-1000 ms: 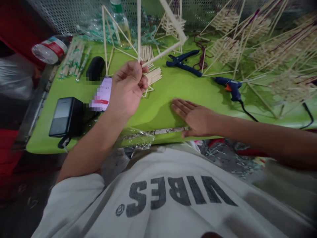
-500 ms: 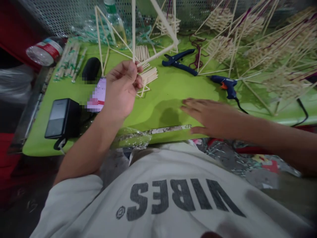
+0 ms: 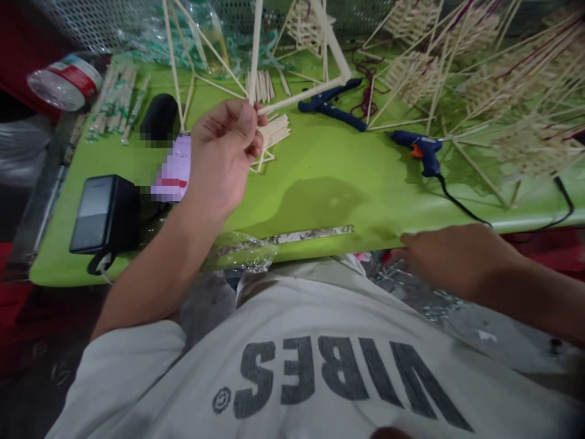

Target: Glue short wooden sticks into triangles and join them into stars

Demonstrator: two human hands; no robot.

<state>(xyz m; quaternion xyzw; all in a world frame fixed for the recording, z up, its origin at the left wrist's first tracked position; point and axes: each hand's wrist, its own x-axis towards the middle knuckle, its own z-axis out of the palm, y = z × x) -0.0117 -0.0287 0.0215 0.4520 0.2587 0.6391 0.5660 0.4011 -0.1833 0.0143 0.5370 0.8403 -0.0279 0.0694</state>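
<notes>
My left hand [image 3: 226, 152] pinches a corner of a bamboo stick frame [image 3: 304, 96], raised above the table. Its sticks run upward and to the right, and the top lies beyond the view. Below and behind those fingers is a pile of short bamboo sticks [image 3: 276, 129]. Over the table's front edge, at the right, hovers my right hand [image 3: 452, 256]. Motion smears its fingers and they point partly down, so their closure is unclear. Nearest to it is the cable of a blue glue gun [image 3: 423, 149], which lies on the green table [image 3: 315, 161].
Blue cutters [image 3: 331, 108] lie behind the glue gun. Woven stick pieces [image 3: 525, 146] crowd the right side. At left are a black power bank [image 3: 103, 213], wrapped stick bundles [image 3: 112, 103] and a plastic jar [image 3: 66, 82]. A mottled strip [image 3: 315, 234] runs along the front edge.
My right hand has moved right and toward me, from flat over the tabletop to the front edge. My left hand keeps its pinch on the frame, which has shifted slightly right in view.
</notes>
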